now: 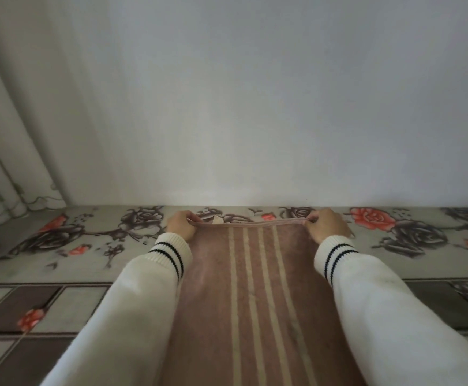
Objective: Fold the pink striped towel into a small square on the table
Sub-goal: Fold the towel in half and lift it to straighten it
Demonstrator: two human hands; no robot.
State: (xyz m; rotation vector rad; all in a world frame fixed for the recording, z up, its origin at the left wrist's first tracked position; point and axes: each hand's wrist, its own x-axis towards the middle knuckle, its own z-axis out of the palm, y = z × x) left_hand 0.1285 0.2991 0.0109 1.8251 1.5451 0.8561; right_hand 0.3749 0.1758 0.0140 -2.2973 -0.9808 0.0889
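Observation:
The pink striped towel [255, 288] lies lengthwise on the table, running from the bottom of the view to near the wall, with several cream stripes along its middle. My left hand [181, 225] pinches the far left corner of the towel. My right hand [326, 225] pinches the far right corner. The far edge is stretched taut between both hands, slightly lifted off the cloth. A small white label [216, 219] sticks out at that edge near my left hand. Both arms wear white sleeves with black-striped cuffs.
The table carries a floral tablecloth [88, 240] with red and dark roses. A plain white wall [241, 107] rises just behind the towel's far edge. A pale curtain [10, 135] hangs at the left.

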